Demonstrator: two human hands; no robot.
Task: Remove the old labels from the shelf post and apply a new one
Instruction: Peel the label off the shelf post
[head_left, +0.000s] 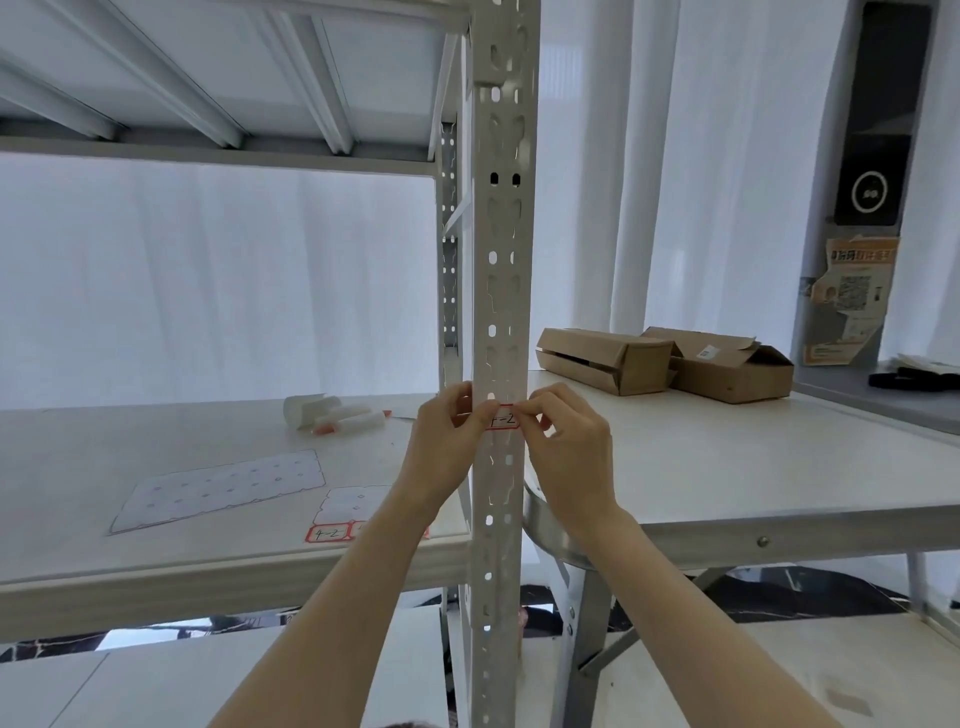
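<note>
Red-bordered paper, the label (503, 419) with a handwritten number ending "-2", is lying across the front face of the white perforated shelf post (500, 291), a little above the level of the shelf board, and both hands are working on it. The left hand (451, 427) is pinching the label's left end between thumb and curled fingers at the post's left edge. The right hand (567, 442) is pinching the right end at the post's right edge, its other fingers curling loosely. The label is thus sitting between the two sets of fingertips, its middle showing and its ends hidden beneath them. Whether it is being pressed on or lifted off cannot be told; judging by the lettered stickers lying below, it is probably the new one going on. Doing this step well is a matter of holding the strip level, smoothing from the middle outward, and seating the ends flat round the post's edges. Beyond the post, a sticker sheet (343, 519) with red-framed labels is lying at the front edge of the shelf board (78, 493), with a spent backing sheet (223, 488) to its left and a paper roll with markers (332, 413) toward the board's back. Two cardboard boxes (602, 358) are resting at the far edge of the table (727, 457) on the right.
</note>
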